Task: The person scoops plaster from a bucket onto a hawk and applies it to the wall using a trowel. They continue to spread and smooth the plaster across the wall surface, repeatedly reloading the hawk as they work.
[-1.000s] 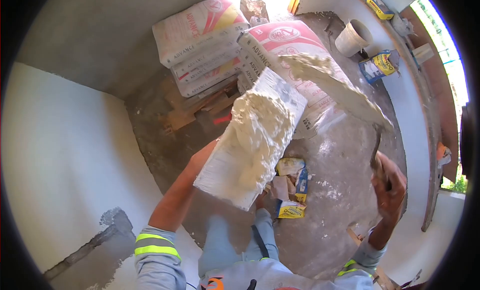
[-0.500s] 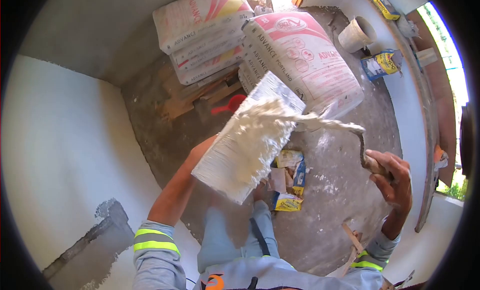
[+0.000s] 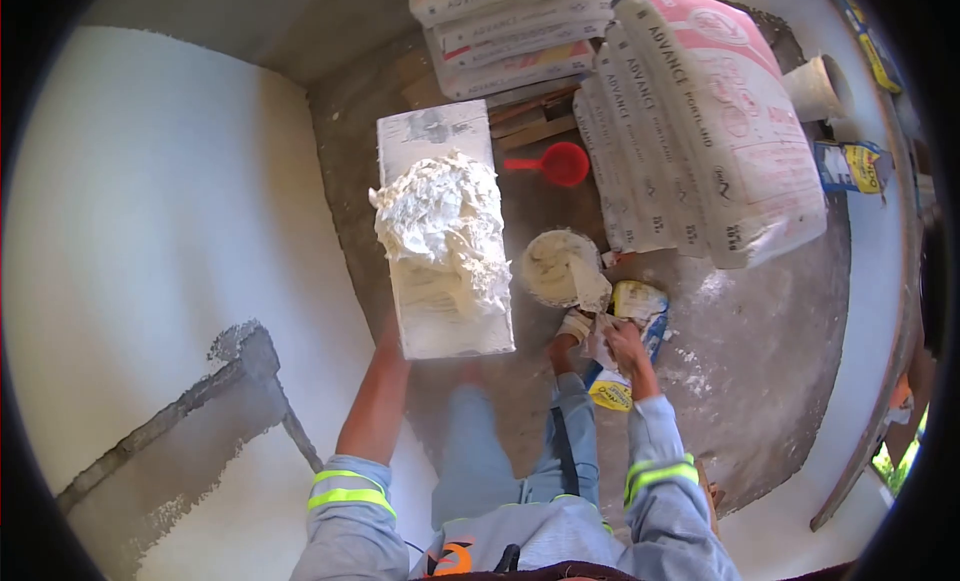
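Observation:
A rectangular plasterer's hawk [image 3: 445, 326] is held up in front of me, bearing a thick heap of white plaster [image 3: 440, 216]. My left forearm [image 3: 375, 406] runs up beneath it; the left hand itself is hidden under the board. Lower and to the right, my right hand [image 3: 627, 349] is closed round the handle of a trowel [image 3: 594, 287]. The trowel's pale, plaster-coated blade lies over the near right rim of a round bucket [image 3: 527, 271], which has whitish plaster inside. A torn yellow and blue packet [image 3: 640, 301] is on the floor by that hand.
Cement bags [image 3: 700, 131] are stacked at the back right, with another stack [image 3: 510, 51] behind. A red dipper [image 3: 565, 165] lies near wood pieces [image 3: 535, 131]. A pale bucket [image 3: 815, 88] stands by the right wall. The left wall [image 3: 200, 201] has a rough grey patch.
My right hand has brought the trowel from the far right down to the bucket. The hawk has shifted left and turned upright in view. The bucket and the whole red dipper now show.

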`<state>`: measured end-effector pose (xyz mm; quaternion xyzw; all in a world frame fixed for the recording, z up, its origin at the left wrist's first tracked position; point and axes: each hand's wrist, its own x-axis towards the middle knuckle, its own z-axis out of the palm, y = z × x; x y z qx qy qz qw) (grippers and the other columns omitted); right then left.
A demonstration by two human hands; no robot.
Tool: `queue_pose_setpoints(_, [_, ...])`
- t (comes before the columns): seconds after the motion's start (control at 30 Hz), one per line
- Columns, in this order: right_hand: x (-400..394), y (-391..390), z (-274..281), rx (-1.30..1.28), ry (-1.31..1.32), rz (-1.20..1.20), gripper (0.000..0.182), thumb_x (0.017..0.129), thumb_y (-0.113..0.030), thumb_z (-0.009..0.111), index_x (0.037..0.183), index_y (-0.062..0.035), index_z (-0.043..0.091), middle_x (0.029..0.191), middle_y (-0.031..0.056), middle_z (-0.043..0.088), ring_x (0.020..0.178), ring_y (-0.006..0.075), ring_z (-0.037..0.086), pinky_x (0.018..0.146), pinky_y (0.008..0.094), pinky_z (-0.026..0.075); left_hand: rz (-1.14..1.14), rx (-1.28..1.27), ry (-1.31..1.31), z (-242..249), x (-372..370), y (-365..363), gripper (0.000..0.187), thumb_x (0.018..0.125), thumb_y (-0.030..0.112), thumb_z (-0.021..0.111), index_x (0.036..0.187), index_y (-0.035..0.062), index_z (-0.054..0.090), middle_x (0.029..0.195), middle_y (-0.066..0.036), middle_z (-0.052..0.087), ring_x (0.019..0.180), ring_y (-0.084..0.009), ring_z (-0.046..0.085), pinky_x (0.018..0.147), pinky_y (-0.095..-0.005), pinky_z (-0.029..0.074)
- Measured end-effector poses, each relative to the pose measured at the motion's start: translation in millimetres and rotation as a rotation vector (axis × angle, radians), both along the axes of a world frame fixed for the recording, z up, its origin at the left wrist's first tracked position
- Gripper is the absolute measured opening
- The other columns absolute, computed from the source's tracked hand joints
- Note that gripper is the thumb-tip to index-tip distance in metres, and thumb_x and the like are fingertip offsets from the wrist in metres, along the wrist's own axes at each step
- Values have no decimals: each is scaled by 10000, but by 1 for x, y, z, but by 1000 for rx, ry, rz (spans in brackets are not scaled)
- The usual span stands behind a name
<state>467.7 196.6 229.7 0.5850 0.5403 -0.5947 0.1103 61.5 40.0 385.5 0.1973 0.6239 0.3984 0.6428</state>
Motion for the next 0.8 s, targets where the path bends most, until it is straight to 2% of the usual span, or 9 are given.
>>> queue_pose_setpoints(0.1, [-13,-3,-109,11,-207,101,268,891,-256,582,850,8,609,683,83,601,581,204,594,512,363,464,28,-10,4,-7,2,-8,532,880,168,707,1359,39,514,1342,-111,572,1199,-246,554,1000,-373,451])
queue_pose_setpoints(0.17, [-13,-5,-152,470,-205,401,267,928,-263,547,879,-5,595,703,57,590,603,191,578,531,365,462,47,-16,5,-7,-1,-16,533,879,167,710,1359,39,514,1343,-110,572,1200,-245,554,1000,-373,451])
queue_pose_setpoints(0.23, [-21,-7,-148,696,-104,440,268,965,-270,512,909,-18,581,723,31,579,624,178,562,550,366,460,55,-1,11,-7,-6,-13,534,877,165,712,1358,40,515,1343,-109,572,1200,-244,554,1000,-373,450])
queue_pose_setpoints(0.33, [-101,10,-43,214,199,54,237,994,-236,487,946,-21,577,787,26,584,710,145,560,661,303,467,42,77,26,-7,-31,9,536,875,163,715,1358,40,516,1343,-108,573,1201,-242,553,1001,-373,450])
queue_pose_setpoints(0.4, [-197,7,76,242,395,-34,181,996,-196,487,1005,-33,565,912,28,585,841,109,537,797,244,425,39,132,35,1,-58,11,537,874,162,717,1357,41,517,1343,-107,573,1201,-241,553,1001,-372,449])
queue_pose_setpoints(0.47, [-284,-8,165,164,795,-160,183,973,-156,525,1076,-11,567,993,63,565,962,141,524,868,272,425,27,182,50,18,-85,5,538,873,160,720,1357,41,518,1343,-106,573,1201,-240,553,1001,-372,449])
queue_pose_setpoints(0.5, [-316,-8,205,151,852,-74,207,971,-147,533,1124,-9,549,1050,69,536,1006,147,507,896,273,414,27,201,66,26,-98,1,539,872,160,721,1357,42,518,1343,-106,574,1202,-239,553,1001,-372,449])
queue_pose_setpoints(0.63, [-402,-13,273,237,1042,187,423,940,-254,562,1267,14,539,1333,154,459,1270,282,413,1074,372,311,25,254,107,51,-148,-9,541,869,157,725,1356,42,519,1344,-104,574,1202,-237,552,1002,-372,448])
queue_pose_setpoints(0.8, [-460,5,278,209,1025,349,555,892,-223,656,1353,29,476,1430,177,448,1336,282,397,1093,385,314,55,275,152,61,-221,-2,544,866,153,731,1356,44,521,1344,-102,575,1204,-234,552,1003,-371,447])
